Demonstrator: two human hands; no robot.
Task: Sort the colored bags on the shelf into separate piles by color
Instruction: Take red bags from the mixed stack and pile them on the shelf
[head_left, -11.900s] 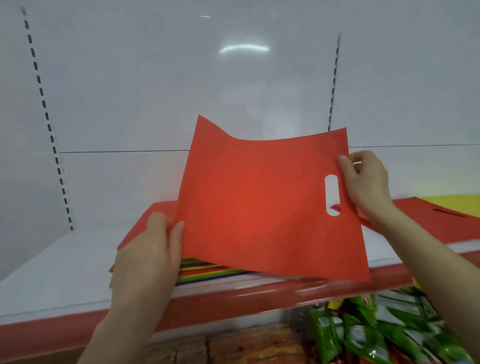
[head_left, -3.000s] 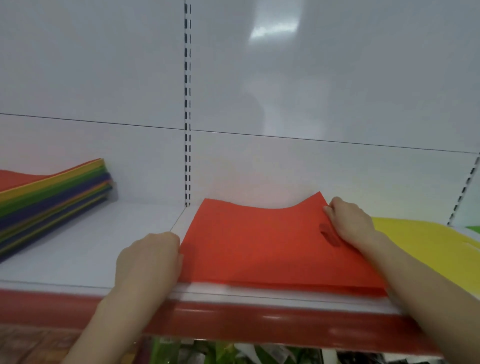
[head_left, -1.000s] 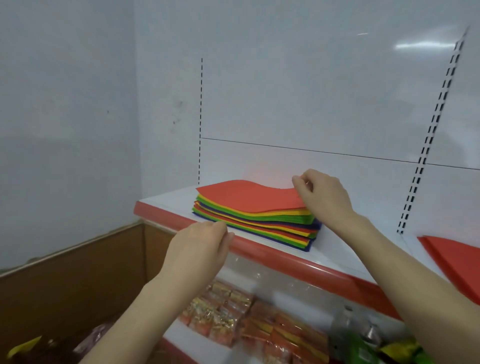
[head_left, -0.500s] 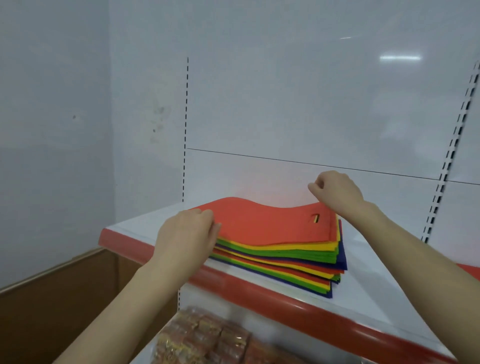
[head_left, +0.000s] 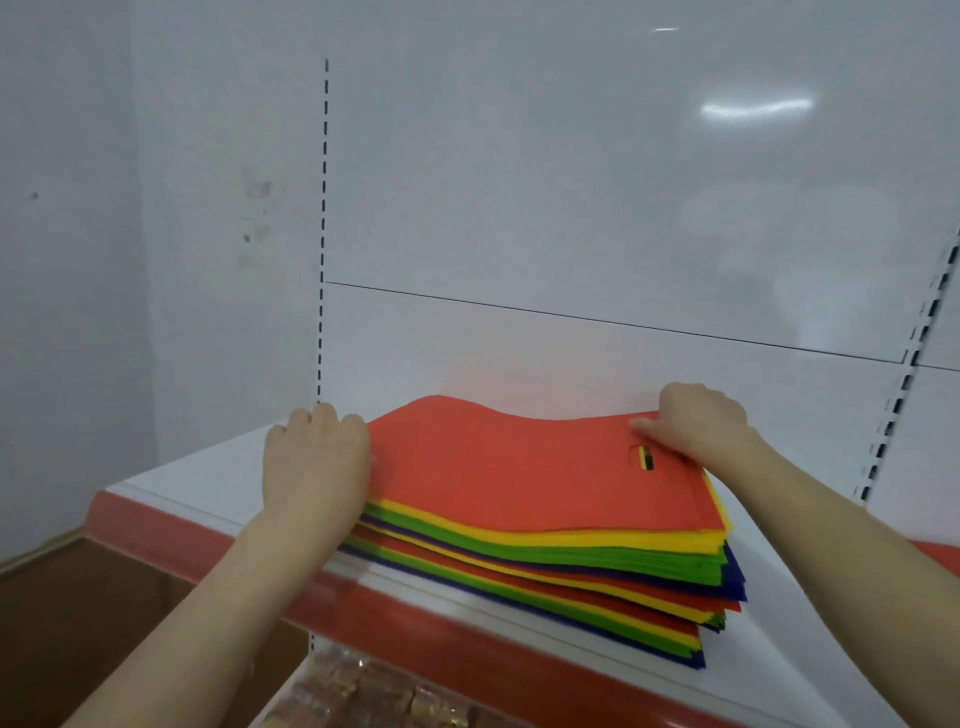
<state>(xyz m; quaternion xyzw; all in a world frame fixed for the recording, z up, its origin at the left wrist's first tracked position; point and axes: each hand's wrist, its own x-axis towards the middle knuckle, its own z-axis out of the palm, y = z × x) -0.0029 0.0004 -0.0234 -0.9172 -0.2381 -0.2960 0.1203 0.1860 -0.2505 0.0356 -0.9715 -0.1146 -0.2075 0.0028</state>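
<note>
A stack of flat bags (head_left: 597, 566) in red, yellow, green and dark blue layers lies on the white shelf (head_left: 208, 478). The top bag is red (head_left: 498, 467), with a slot handle near its right end. My left hand (head_left: 317, 462) is at the red bag's left edge, fingers curled over it. My right hand (head_left: 696, 426) grips the bag's far right corner beside the handle slot. Whether the bag is lifted off the stack I cannot tell.
The shelf has a red front lip (head_left: 415, 644) and a white back panel with slotted uprights (head_left: 323, 234). A sliver of another red pile (head_left: 940, 553) shows at the right edge. Packaged goods (head_left: 374, 696) sit on the shelf below. A brown board (head_left: 78, 623) stands lower left.
Both hands have come onto the stack's top red bag: the left reached its left edge, the right settled at the handle corner. The view moved closer to the stack.
</note>
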